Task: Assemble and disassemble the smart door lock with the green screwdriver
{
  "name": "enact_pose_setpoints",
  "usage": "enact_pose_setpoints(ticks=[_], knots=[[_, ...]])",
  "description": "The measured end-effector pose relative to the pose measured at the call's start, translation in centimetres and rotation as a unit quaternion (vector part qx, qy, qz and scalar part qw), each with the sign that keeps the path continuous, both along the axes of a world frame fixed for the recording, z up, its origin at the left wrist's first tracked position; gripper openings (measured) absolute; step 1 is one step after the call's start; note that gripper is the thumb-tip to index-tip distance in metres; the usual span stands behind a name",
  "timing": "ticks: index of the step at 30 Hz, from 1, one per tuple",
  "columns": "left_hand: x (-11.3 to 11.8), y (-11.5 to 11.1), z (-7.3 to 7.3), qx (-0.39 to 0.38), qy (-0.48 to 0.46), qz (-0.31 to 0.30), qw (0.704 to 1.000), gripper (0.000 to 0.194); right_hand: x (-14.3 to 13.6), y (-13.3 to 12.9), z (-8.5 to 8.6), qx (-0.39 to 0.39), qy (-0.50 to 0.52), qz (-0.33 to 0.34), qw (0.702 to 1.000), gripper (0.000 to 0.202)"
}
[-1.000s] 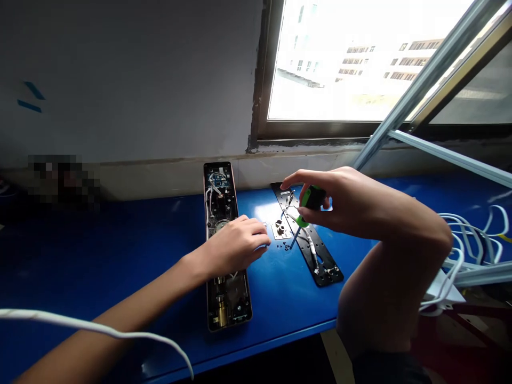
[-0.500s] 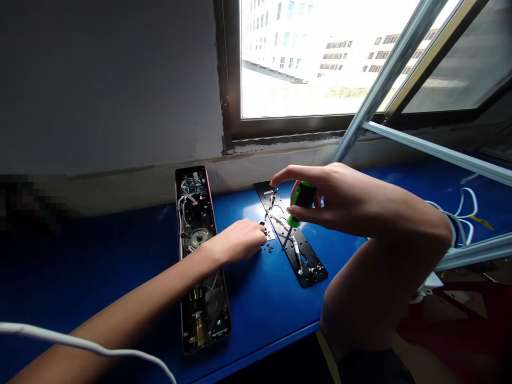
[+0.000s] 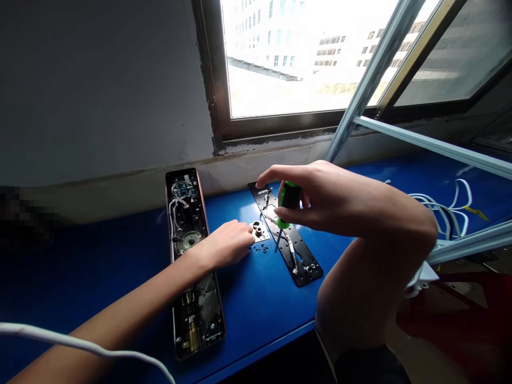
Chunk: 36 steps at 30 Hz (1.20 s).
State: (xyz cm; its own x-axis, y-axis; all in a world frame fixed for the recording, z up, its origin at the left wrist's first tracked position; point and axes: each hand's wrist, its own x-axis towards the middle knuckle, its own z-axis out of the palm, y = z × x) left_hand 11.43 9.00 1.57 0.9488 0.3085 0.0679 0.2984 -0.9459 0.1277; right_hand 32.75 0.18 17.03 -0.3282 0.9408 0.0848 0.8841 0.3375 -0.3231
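Observation:
A green and black screwdriver (image 3: 290,196) is gripped in my right hand (image 3: 312,194), its index finger stretched out past the handle. The shaft slants down to the left edge of a black metal plate (image 3: 299,246) with a white cable along it. My left hand (image 3: 230,242) is closed, fingers curled down beside a small silver bracket (image 3: 262,231); what its fingertips hold, if anything, is hidden. Several small black screws (image 3: 262,249) lie loose just below the bracket. Under my left forearm is a long open housing (image 3: 184,213) with a circuit board, wires and a brass-coloured part.
Everything lies on a blue table (image 3: 256,320). A metal profile frame (image 3: 432,141) stands at the right, near coiled white cables (image 3: 460,213). Another white cable (image 3: 92,346) crosses the lower left. A window (image 3: 288,85) is behind the table.
The view has shifted slightly, moving the scene leftward. My left hand has drawn back a little from the silver bracket, showing more of it. The screwdriver stays in my right hand.

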Motion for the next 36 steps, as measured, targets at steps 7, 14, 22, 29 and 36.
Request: enact_pose_setpoints(ticks=[7,14,22,29,36], knots=[[0.9,-0.3,-0.1,0.063,0.092,0.000,0.994,0.025,-0.4,0.2,-0.1,-0.002,-0.005,-0.001,1.000,0.049],[0.6,-0.6,0.3,0.066,0.059,0.001,0.996,0.028,-1.0,0.5,-0.5,0.009,0.001,0.035,0.999,0.048],[-7.8,-2.0,2.4,0.077,-0.171,0.050,0.981,0.021,-2.8,1.4,-1.0,0.075,0.027,0.095,0.992,0.035],[-13.9,-3.3,-0.8,0.113,-0.310,0.136,0.934,0.030,-7.3,3.2,-2.2,0.068,-0.017,0.094,0.993,0.011],[-15.3,-4.1,-2.9,0.080,-0.371,0.237,0.894,0.034,-10.2,4.9,-3.8,0.077,-0.083,0.075,0.991,0.005]])
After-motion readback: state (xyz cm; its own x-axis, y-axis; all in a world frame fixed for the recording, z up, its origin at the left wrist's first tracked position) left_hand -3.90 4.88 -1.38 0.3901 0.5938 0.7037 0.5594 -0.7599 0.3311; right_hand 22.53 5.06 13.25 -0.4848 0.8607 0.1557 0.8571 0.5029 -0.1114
